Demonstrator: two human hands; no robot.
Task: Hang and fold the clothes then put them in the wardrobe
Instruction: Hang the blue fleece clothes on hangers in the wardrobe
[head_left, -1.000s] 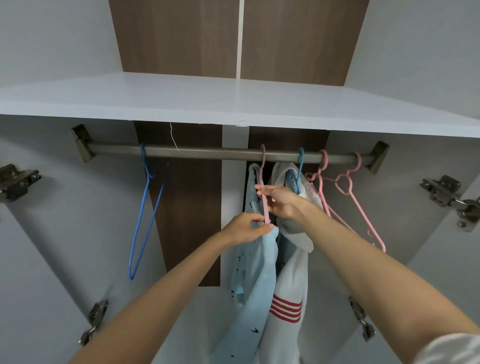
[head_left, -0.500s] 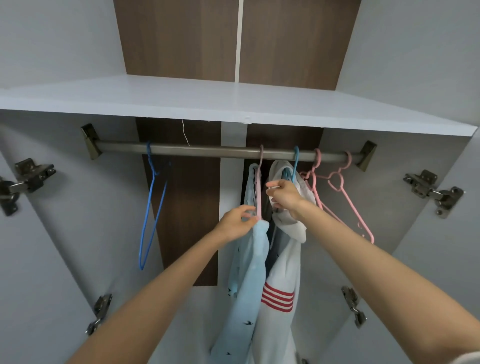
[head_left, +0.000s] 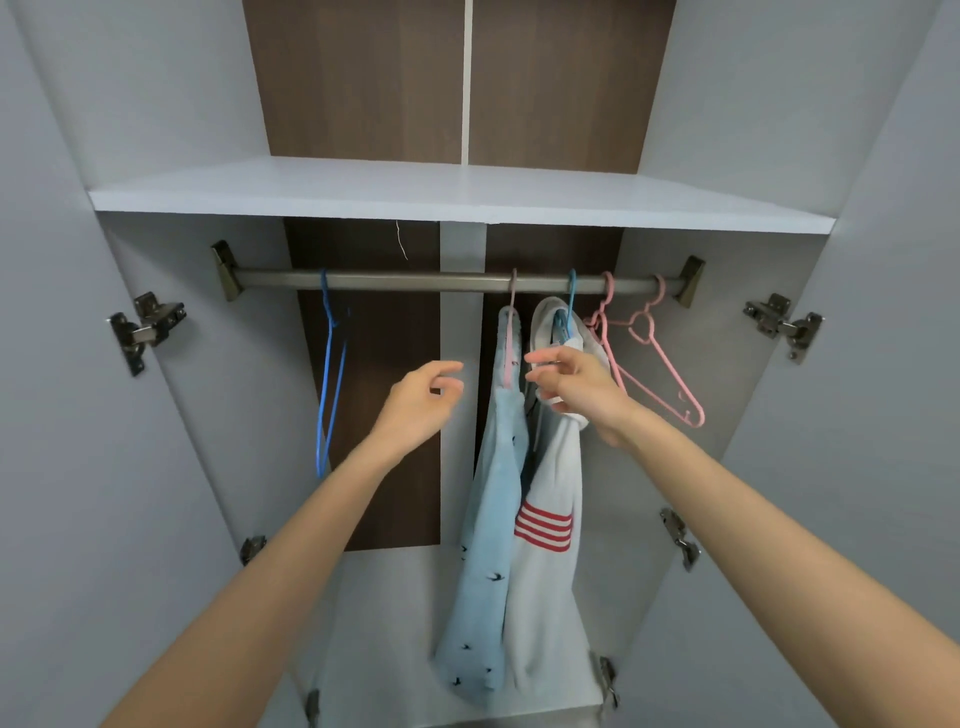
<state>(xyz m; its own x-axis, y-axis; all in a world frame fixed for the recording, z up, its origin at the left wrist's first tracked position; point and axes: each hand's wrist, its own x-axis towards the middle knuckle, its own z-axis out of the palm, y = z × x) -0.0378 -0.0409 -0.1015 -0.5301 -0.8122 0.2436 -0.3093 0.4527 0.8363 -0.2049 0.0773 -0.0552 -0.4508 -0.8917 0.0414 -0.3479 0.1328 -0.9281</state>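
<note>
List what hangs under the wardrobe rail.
Left to right: an empty blue hanger, a light-blue garment on a pink hanger, a white striped garment on a blue hanger, two empty pink hangers. Cloth covers the loaded hangers' arms.

The rail (head_left: 415, 281) bears five hangers (head_left: 662, 366), two holding garments (head_left: 488, 519).

We are seeing two bare forearms, showing uncovered all the way to the lower edge of the view. They are ending in the bare left hand (head_left: 415, 401) and right hand (head_left: 577, 387), whose slim fingers are showing too softly for finer detail.
</note>
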